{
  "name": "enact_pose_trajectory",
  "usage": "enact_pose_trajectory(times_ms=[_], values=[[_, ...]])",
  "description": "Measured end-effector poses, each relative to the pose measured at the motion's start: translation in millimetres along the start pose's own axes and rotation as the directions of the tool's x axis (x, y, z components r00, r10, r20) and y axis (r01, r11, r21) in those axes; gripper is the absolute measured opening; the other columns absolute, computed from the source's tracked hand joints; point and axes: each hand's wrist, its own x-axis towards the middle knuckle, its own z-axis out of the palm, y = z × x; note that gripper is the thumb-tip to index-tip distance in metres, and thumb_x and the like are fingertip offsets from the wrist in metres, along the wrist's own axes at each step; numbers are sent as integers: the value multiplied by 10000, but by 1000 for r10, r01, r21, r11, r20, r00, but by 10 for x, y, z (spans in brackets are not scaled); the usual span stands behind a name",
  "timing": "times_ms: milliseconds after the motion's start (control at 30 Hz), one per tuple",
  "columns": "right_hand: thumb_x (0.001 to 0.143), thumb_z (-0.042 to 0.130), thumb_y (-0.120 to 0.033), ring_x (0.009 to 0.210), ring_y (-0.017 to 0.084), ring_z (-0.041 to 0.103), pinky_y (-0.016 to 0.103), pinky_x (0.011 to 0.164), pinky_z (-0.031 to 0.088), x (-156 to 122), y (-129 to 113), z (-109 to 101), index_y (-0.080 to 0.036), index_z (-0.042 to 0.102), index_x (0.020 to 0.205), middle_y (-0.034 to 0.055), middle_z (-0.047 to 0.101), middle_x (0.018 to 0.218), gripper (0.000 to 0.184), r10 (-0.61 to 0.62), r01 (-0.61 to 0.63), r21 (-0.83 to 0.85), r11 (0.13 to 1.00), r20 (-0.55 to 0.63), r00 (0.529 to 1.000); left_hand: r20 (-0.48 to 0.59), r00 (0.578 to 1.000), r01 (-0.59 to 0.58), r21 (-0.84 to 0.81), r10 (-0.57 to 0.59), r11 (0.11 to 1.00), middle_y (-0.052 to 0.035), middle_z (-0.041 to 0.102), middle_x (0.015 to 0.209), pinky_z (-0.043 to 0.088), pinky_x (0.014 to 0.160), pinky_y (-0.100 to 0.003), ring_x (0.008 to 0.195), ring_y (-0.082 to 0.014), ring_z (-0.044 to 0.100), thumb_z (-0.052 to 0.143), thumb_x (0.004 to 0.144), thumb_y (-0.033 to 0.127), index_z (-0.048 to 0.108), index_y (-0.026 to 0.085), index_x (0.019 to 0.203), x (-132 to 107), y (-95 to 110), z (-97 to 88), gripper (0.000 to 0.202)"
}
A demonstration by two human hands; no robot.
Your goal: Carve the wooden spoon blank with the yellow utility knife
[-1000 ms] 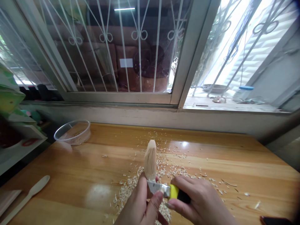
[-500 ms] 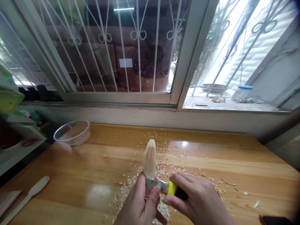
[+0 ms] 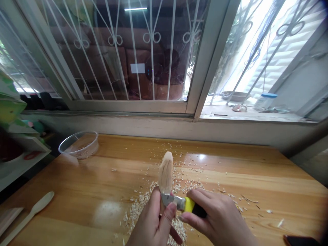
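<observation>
A pale, partly carved piece of wood (image 3: 166,172) stands upright in my left hand (image 3: 156,218), its rounded end pointing away from me. My right hand (image 3: 214,213) is wrapped round the yellow and black handle of a utility knife (image 3: 190,205). The knife's metal blade end lies across the wood just above my left fingers. My left thumb presses against the metal near the handle. Fingers cover the lower part of the wood. Wood shavings (image 3: 138,208) are heaped on the table beneath both hands.
On the wooden table (image 3: 84,184), a clear plastic bowl (image 3: 79,145) stands at the back left. A wooden spoon (image 3: 38,206) and a flat wood piece (image 3: 9,218) lie at the left. A dark phone-like object (image 3: 299,240) lies at the front right. A barred window (image 3: 133,106) rises behind.
The carved wood and the knife have shifted slightly to the right together with my hands. Both hands keep their grip, and the blade stays against the wood.
</observation>
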Motion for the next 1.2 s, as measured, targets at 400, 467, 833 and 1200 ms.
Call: enact_pose_trajectory(times_ms=[400, 467, 833, 1200], values=[[868, 342, -672, 463, 86, 445, 215, 439, 306, -28, 49, -46, -205, 485, 639, -28, 496, 538, 539, 3, -30, 175, 984, 151, 989, 42, 998, 46, -113, -42, 992, -89, 599, 996, 493, 563, -252, 603, -131, 637, 441, 828, 605, 416, 191, 1227, -51, 113, 48, 575], [866, 354, -667, 462, 85, 440, 213, 438, 302, -32, 60, -47, -204, 481, 645, -31, 491, 540, 529, 10, -41, 187, 981, 165, 986, 43, 998, 40, -136, -34, 990, -82, 601, 981, 496, 561, -240, 586, -115, 624, 454, 824, 603, 416, 191, 1236, -44, 117, 57, 584], [871, 332, -670, 416, 90, 458, 212, 406, 294, -3, -3, -33, -207, 477, 622, -25, 511, 510, 545, 4, -9, 89, 996, 59, 998, 0, 1000, 21, -122, -21, 992, -75, 569, 1001, 493, 455, -196, 482, -63, 589, 417, 820, 631, 438, 185, 1118, 12, 8, 81, 537], [874, 347, -659, 451, 94, 492, 208, 423, 321, -29, -12, -23, -210, 494, 650, -18, 555, 549, 523, 16, -22, 70, 997, 75, 997, -27, 998, 59, -113, -63, 992, -63, 574, 974, 495, 488, -207, 541, -106, 644, 386, 828, 640, 356, 213, 1229, -32, 49, 79, 586]])
